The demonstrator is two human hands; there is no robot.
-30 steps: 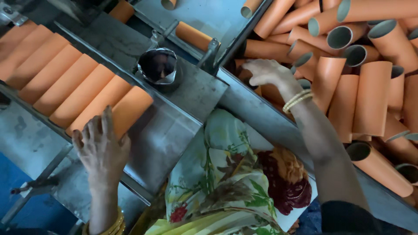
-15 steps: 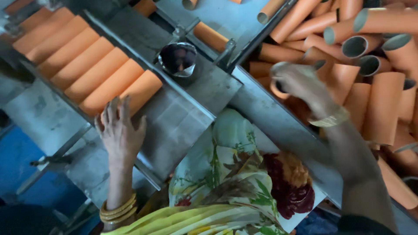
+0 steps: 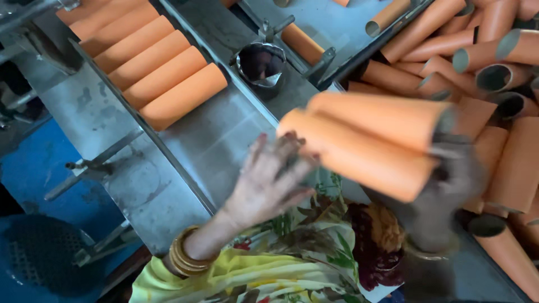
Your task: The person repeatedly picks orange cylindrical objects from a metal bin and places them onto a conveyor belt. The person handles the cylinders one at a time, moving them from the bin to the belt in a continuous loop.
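Two orange tubes [image 3: 370,137] clamped at their far end in right hand [image 3: 455,174], long axes pointing left toward the tube row [image 3: 151,67]. Left hand [image 3: 269,179] open, empty, just under the near ends, closer to that row.

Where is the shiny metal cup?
In the head view, the metal cup sits near the top middle on the grey metal table, right of the row of orange tubes.

Held tubes [image 3: 370,140]: two orange cardboard tubes, side by side, level, slightly blurred, gripped at one end above the metal table.
Ends: open, hollow.
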